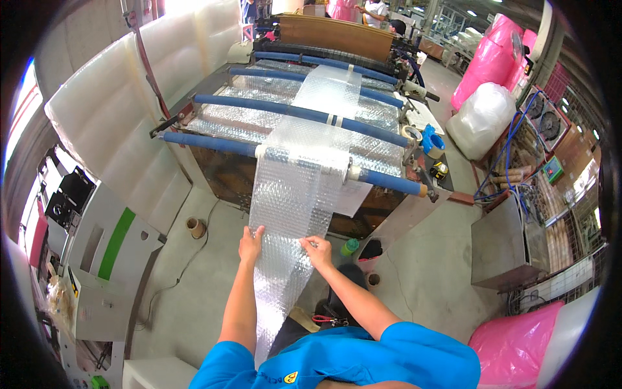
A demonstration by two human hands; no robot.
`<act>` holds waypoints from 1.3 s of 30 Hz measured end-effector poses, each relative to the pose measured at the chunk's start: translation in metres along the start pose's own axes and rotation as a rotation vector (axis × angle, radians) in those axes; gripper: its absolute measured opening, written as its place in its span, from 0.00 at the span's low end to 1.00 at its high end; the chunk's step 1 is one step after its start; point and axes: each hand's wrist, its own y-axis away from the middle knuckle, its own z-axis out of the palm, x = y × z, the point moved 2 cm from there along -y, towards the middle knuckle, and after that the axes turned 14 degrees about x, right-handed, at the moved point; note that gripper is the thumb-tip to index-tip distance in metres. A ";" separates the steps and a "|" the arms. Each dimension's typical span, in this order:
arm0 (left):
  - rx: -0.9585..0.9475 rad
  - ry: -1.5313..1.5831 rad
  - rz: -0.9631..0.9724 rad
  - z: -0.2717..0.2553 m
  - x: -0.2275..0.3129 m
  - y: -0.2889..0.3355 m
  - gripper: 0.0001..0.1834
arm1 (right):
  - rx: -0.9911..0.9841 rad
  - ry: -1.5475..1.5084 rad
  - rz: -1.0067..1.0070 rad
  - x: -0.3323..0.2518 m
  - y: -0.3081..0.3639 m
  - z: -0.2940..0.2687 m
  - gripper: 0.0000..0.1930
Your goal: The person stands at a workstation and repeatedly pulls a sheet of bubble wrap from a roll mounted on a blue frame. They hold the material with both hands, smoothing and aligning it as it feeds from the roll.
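Your left hand (250, 245) and right hand (317, 251) grasped opposite edges of the clear bubble wrap (285, 214), which ran down in front of you from the front blue roller (207, 141). An even pull, edges level, probably suited it best. A white sheet (355, 198) hung close by its right edge; a cardboard tube (195, 227) stood leftward, seemingly clear of it.

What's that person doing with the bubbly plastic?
Someone in a blue shirt is holding a long strip of clear bubble wrap with both hands. The left hand has its left edge, and the right hand pinches the right edge. The strip comes down from the nearest blue bar, and its lower part hangs beside the person's body.
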 end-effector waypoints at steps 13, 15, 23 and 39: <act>0.100 0.094 0.069 -0.049 0.127 -0.039 0.41 | 0.077 -0.281 -0.015 -0.094 -0.095 -0.009 0.12; 0.050 0.118 0.064 -0.050 0.115 -0.036 0.45 | 0.052 -0.287 0.062 -0.089 -0.083 -0.010 0.12; -0.042 -0.016 -0.045 -0.060 -0.012 0.040 0.43 | -0.196 -0.184 0.118 -0.003 0.051 -0.016 0.10; 0.177 0.163 0.114 -0.151 0.009 0.065 0.17 | -0.301 -0.371 0.427 -0.109 0.101 -0.042 0.08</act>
